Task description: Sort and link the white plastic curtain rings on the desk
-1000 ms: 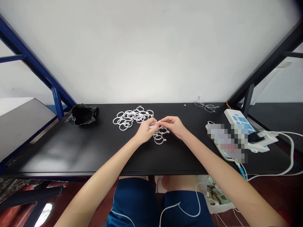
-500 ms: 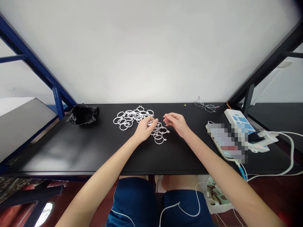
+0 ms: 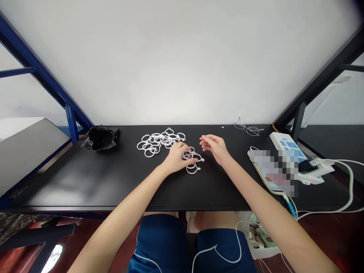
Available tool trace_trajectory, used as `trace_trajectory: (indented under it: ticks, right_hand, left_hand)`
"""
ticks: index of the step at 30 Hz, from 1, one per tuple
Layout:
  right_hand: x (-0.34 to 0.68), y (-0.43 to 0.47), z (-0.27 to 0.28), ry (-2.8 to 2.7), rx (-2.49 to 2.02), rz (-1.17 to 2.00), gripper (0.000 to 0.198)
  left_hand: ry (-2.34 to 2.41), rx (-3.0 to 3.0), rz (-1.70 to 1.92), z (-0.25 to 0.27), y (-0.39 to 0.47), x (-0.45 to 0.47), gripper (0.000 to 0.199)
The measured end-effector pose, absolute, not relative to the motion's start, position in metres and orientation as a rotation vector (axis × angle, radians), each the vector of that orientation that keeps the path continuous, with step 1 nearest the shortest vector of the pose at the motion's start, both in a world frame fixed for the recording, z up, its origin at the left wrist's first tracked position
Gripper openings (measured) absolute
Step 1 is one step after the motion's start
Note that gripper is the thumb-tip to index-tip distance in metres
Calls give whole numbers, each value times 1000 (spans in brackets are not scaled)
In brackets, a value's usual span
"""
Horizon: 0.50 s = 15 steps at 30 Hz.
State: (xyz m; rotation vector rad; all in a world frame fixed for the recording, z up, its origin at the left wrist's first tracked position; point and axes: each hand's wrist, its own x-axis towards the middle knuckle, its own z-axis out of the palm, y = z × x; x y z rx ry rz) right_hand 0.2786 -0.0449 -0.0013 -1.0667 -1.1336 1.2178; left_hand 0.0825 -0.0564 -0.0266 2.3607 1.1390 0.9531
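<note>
My left hand point(image 3: 178, 157) is over a small group of white plastic rings with little eyelets point(image 3: 192, 170). Its thumb and fingers are spread apart around the nearest rings, and the palm hides some of them. To the right, my right hand point(image 3: 215, 148) hovers just above the desk, thumb tip against the curled fingers, with nothing visible in the pinch. A larger loose heap of the same white rings point(image 3: 152, 146) lies overlapping behind and to the left of my left hand.
A crumpled black plastic bag point(image 3: 101, 138) stands with its mouth gaping at the left of the black desk point(image 3: 113, 178). Eyeglasses point(image 3: 250, 130) lie at the back right. Nearer are a phone point(image 3: 269, 172) on a cable and a white power strip point(image 3: 287, 144) with plugs.
My left hand has opened, its thumb moving right and down over the near rings. My right hand has shifted slightly right, its thumb now closer to the fingers.
</note>
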Motion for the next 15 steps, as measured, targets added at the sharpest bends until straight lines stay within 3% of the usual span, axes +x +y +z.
trace_trajectory:
  ticks: [6,11,15]
  right_hand:
    - [283,-42,-3,-1069,-1106,1211,26]
    - [283,-41,-7,-1048,-1129,1236,28]
    - [283,-42,-7,-1063,-1147,1233,28]
  left_hand:
    - [1135,2358,947,-22,-57,83,32]
    - [1265,2409,1063,-17,-47,70,11]
    - [1496,2518,1046,-16,-36,52,35]
